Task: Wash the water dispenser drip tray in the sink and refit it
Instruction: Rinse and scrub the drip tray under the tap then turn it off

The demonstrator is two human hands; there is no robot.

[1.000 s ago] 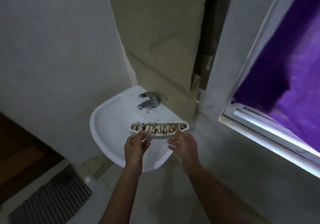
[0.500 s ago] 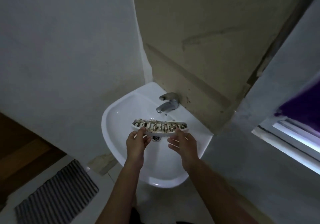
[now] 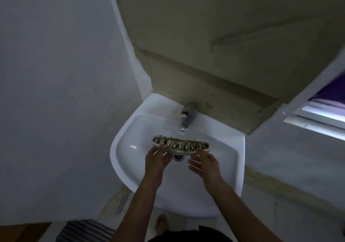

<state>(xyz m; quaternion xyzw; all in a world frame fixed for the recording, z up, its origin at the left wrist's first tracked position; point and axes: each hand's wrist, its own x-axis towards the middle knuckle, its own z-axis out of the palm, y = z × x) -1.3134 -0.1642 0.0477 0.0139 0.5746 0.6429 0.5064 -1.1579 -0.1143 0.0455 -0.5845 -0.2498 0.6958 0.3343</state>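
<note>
Drip tray (image 3: 180,146) | I see it level over sink (image 3: 220,159), below tap (image 3: 184,120), ready for rinsing | left hand (image 3: 156,159), right hand (image 3: 205,164): 2 thumb-and-finger pinches at near edge

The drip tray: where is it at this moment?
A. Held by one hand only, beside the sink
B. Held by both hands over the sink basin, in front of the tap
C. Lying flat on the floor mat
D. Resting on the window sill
B: the left hand and right hand hold the drip tray over the sink, before the tap.
</note>
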